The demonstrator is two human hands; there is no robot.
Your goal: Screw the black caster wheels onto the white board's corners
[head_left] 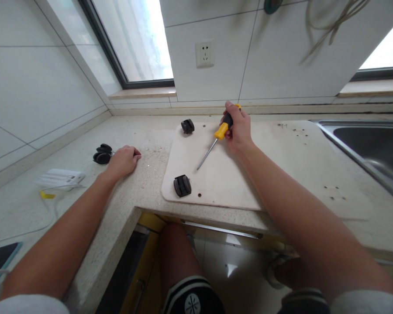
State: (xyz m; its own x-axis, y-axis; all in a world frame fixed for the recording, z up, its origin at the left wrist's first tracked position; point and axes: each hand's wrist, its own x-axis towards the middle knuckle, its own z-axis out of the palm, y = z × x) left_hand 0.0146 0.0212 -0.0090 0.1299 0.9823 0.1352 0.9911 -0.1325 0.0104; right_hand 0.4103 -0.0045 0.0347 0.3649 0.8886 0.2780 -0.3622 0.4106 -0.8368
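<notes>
A yellow-and-black screwdriver [222, 131] is gripped by its handle in my right hand [240, 126]. Its metal shaft slants down and left over a pale board [222, 179] lying on the counter. Two black casters stand at the board's left end, an upper caster [187, 126] and a lower caster [182, 186]. To the left of the board, my left hand [123, 160] rests low at the counter with its fingers curled. What they hold, if anything, is hidden. Loose black casters [102, 154] lie just beside that hand.
A stainless sink [373, 148] adjoins the board's right end. Screw holes mark the board's right side. A white device [60, 178] with a cable lies at the left, with a dark tablet-like object [1, 257] nearer me. The wall has a socket [205, 53] and hanging cable [336, 22].
</notes>
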